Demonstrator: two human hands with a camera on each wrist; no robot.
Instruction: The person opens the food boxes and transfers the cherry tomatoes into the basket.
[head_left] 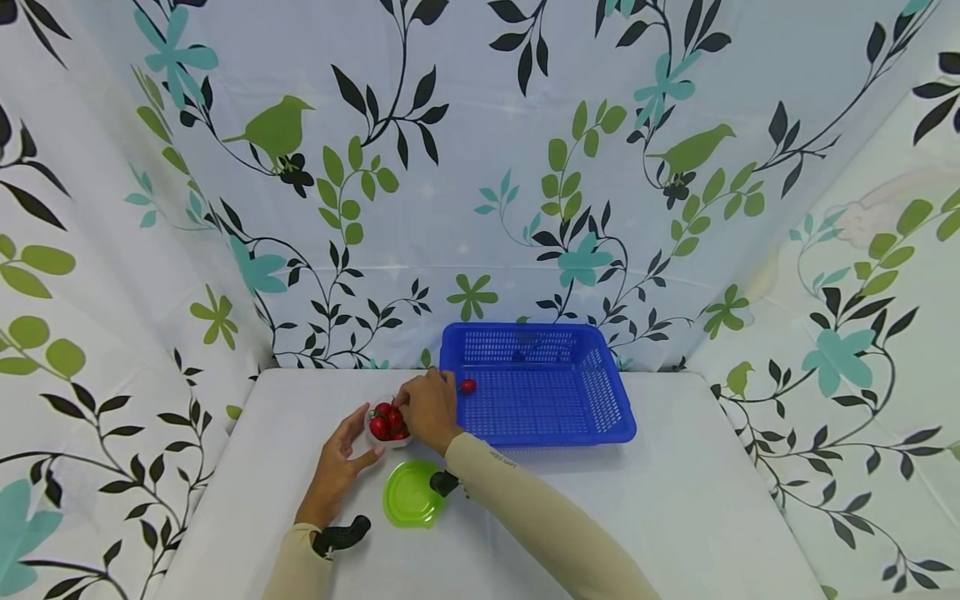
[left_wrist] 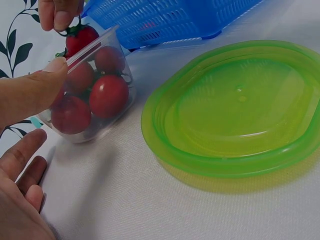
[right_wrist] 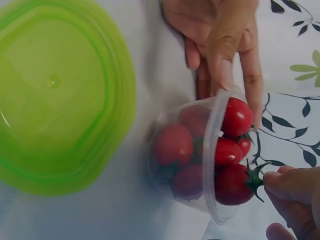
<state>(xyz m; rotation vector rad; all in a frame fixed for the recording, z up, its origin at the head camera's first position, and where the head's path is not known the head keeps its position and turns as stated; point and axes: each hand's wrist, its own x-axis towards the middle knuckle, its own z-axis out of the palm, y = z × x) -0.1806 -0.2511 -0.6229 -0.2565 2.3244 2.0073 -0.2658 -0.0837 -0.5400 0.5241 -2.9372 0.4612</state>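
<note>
The head view is showing two hands working left of centre in the lower half of the frame, over a white surface (head_left: 697, 500). The right hand (head_left: 429, 408) is pinching a cherry tomato (right_wrist: 232, 185) by its green stem between thumb and fingertip; in the right wrist view that fruit is sitting at the mouth of a clear plastic container (right_wrist: 209, 160), toward the lower right. The left hand (head_left: 335, 467) is standing wide, its thumb and fingers spreading apart beside the container, the thumb tip touching the rim. Several more red tomatoes (left_wrist: 109, 96) are filling the container, showing through its wall in the upper left of the left wrist view. A green lid (head_left: 414, 494) is lying on the surface just below the container in the head view. Right of the hands, a blue plastic basket (head_left: 551, 400) is resting near the centre, with a single red tomato (head_left: 468, 386) lying inside at its left side. A leaf-and-bird patterned cloth (head_left: 465, 208) is hanging behind, filling the upper frame.
</note>
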